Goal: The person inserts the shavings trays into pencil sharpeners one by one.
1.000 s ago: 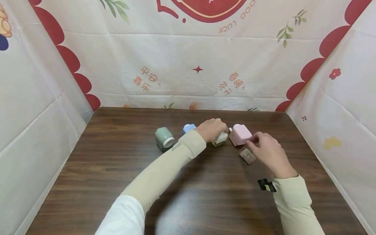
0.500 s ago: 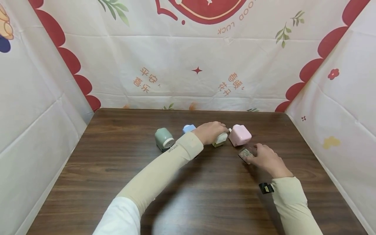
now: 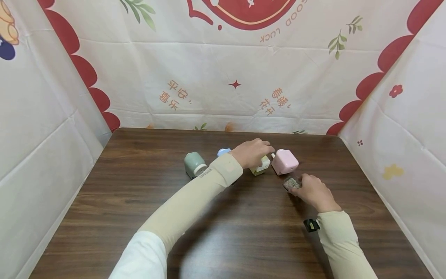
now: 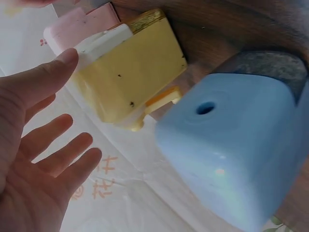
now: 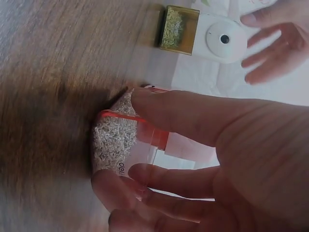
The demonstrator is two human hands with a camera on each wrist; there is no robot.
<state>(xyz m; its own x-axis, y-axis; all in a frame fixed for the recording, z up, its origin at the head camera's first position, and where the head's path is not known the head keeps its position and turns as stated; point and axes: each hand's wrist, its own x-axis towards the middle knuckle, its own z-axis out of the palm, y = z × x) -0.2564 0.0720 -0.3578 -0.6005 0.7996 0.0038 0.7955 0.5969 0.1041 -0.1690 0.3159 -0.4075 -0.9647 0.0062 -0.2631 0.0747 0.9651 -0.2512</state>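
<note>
The clear plastic box with a red edge [image 3: 291, 183], holding pale shavings [image 5: 113, 145], is at the worktop [image 3: 87, 193], just on the near side of the glossy pink block-shaped sharpener [image 3: 285, 161]. On my right wrist feed, the right hand [image 3: 314, 192] grips it, thumb on one side, fingers on the other. I see the left hand [image 3: 249, 153] released, fingers spread beside the boxy yellow-and-white sharpener [image 3: 263, 166]; I cannot tell whether its thumb touches. Left of that I have the rounded light-blue sharpener [image 4: 231, 140] and, farther left, the grey-green plastic sharpener [image 3: 195, 163].
</note>
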